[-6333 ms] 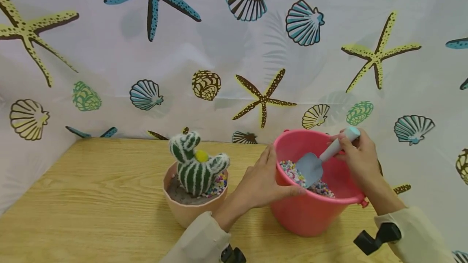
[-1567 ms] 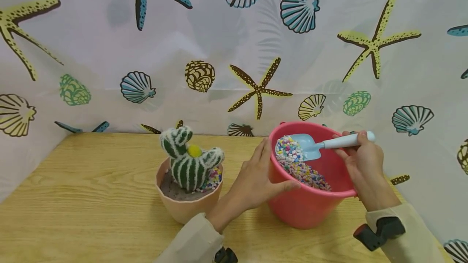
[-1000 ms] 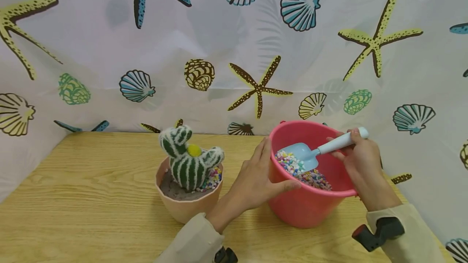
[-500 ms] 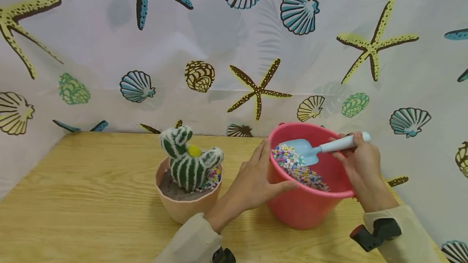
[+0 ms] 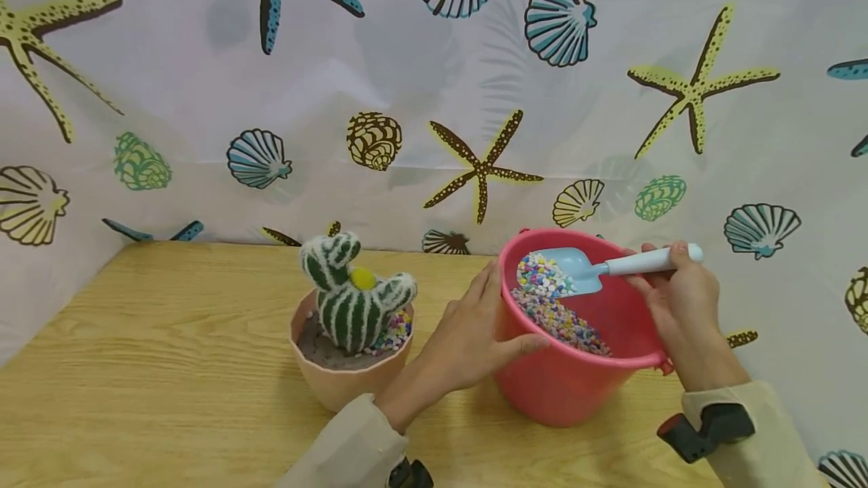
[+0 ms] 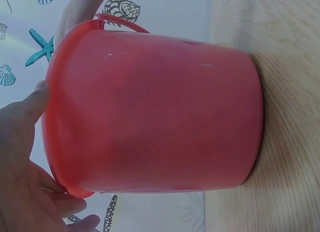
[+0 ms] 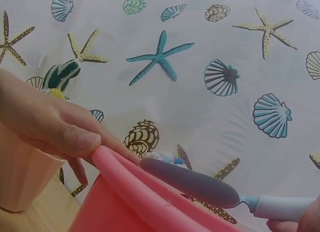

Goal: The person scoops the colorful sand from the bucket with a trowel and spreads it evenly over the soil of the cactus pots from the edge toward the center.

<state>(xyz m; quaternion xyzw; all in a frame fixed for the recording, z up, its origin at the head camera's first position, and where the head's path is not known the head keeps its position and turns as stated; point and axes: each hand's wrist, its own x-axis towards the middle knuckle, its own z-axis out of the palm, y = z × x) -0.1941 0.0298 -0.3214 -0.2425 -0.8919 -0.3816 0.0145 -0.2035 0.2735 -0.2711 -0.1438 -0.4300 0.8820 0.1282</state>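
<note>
A pink bucket [image 5: 570, 390] stands on the wooden table with multicoloured pebbles [image 5: 563, 326] lying inside. My right hand [image 5: 685, 303] grips the pale handle of a light-blue toy shovel [image 5: 583, 269], held over the bucket's mouth. Its blade carries a heap of pebbles [image 5: 542, 275] near the left rim. In the right wrist view the blade shows edge-on above the rim. My left hand [image 5: 468, 333] rests against the bucket's left side, fingers extended along the outside and thumb stretched across the near rim. The left wrist view shows that thumb [image 6: 37, 99] at the rim.
To the left of the bucket, behind my left forearm, stands a peach flowerpot [image 5: 346, 390] with a knitted cactus [image 5: 353, 315], grey soil and pebbles on its right side. A curtain [image 5: 434, 74] printed with starfish and shells hangs behind the table [image 5: 169, 367].
The shovel was deep in the bucket, its blade bare on top; now it is raised and loaded with pebbles. Over the last second it has levelled out. My left hand has stayed at the bucket.
</note>
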